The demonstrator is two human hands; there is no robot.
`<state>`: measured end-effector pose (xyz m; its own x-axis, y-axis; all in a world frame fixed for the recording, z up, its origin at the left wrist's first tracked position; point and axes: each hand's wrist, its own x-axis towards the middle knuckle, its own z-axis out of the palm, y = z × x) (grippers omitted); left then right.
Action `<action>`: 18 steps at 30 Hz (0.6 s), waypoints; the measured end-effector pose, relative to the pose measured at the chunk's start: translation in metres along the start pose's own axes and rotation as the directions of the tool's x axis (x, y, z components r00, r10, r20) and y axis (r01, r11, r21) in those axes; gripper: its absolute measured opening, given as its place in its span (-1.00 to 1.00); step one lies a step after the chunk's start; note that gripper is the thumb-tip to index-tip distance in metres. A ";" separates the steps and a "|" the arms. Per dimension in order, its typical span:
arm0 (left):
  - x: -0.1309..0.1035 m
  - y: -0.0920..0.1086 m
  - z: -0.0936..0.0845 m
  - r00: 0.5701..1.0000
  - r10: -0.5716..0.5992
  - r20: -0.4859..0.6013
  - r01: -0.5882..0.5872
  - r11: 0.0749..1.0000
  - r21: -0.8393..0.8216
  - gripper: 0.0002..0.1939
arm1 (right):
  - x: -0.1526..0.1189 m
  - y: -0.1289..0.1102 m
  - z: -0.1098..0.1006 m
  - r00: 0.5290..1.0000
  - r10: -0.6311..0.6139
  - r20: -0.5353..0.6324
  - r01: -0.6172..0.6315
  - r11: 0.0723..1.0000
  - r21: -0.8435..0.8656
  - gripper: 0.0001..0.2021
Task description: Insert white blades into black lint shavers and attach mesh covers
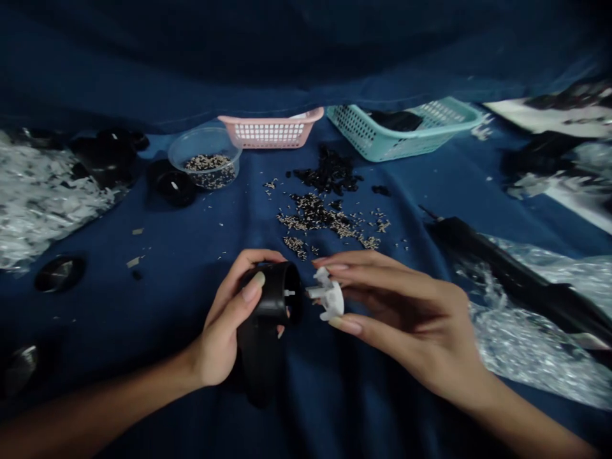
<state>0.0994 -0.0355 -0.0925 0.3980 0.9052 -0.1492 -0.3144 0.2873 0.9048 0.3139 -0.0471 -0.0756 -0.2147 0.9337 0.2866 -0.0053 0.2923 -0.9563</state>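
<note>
A: Item 1, left hand [224,331]?
B: Fingers curled round a black round housing [275,299], thumb across its rim; held just above the blue cloth [143,299], open end facing right.
A: Item 2, right hand [411,319]?
B: Fingers nearly straight, tips pinching a white plastic insert [327,296], just beside the housing's mouth.
A: Surroundings?
B: Loose small screws [329,220] beyond the hands; 1 clear tub [205,156]; 1 pink basket [270,131]; 1 teal basket [401,131].
</note>
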 end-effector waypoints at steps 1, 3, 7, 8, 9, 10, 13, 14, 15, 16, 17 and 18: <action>0.000 -0.001 -0.001 0.999 0.024 0.022 -0.024 1.000 -0.001 -0.61 | -0.001 -0.001 0.001 0.999 -0.031 -0.011 0.030 0.996 -0.082 -0.56; 0.000 -0.003 -0.002 0.997 0.060 0.056 -0.060 0.998 0.007 -0.61 | -0.003 -0.003 0.003 0.996 -0.094 -0.006 0.090 0.972 -0.218 -0.59; -0.001 -0.004 -0.003 0.996 0.059 0.069 -0.061 0.998 0.030 -0.63 | -0.004 0.000 0.003 0.988 -0.152 0.018 0.151 0.949 -0.277 -0.66; -0.001 -0.003 -0.003 0.996 0.054 0.071 -0.056 0.998 0.029 -0.64 | -0.004 0.000 0.003 0.988 -0.151 0.027 0.152 0.951 -0.269 -0.65; -0.001 -0.003 -0.003 0.996 0.051 0.070 -0.053 0.998 0.028 -0.64 | -0.005 0.001 0.003 0.989 -0.142 0.038 0.147 0.955 -0.257 -0.63; -0.001 -0.003 -0.003 0.996 0.049 0.068 -0.051 0.998 0.029 -0.64 | -0.005 0.002 0.004 0.990 -0.132 0.049 0.140 0.960 -0.242 -0.60; 0.001 -0.002 -0.003 0.997 0.048 0.065 -0.050 0.998 0.036 -0.64 | -0.006 0.003 0.004 0.992 -0.119 0.047 0.126 0.968 -0.216 -0.54; 0.001 -0.002 -0.003 0.997 0.046 0.061 -0.048 0.998 0.038 -0.63 | -0.006 0.003 0.004 0.992 -0.121 0.039 0.127 0.968 -0.218 -0.54; 0.001 -0.001 -0.002 0.998 0.037 0.055 -0.040 0.998 0.040 -0.64 | -0.007 0.004 0.005 0.992 -0.125 0.029 0.128 0.967 -0.222 -0.54; 0.001 -0.001 -0.002 0.999 0.030 0.044 -0.031 0.999 0.038 -0.64 | -0.007 0.004 0.005 0.992 -0.125 0.020 0.126 0.967 -0.221 -0.55; 0.001 -0.001 -0.001 0.999 0.020 0.032 -0.021 0.999 0.035 -0.65 | -0.006 0.004 0.005 0.992 -0.125 0.009 0.124 0.969 -0.215 -0.55; 0.000 -0.001 -0.001 1.000 0.013 0.021 -0.014 0.999 0.032 -0.65 | -0.006 0.005 0.005 0.992 -0.126 -0.002 0.122 0.971 -0.206 -0.56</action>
<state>0.0993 -0.0351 -0.0935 0.4118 0.9021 -0.1288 -0.2919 0.2644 0.9192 0.3100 -0.0527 -0.0821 -0.2103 0.8900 0.4045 0.1698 0.4407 -0.8814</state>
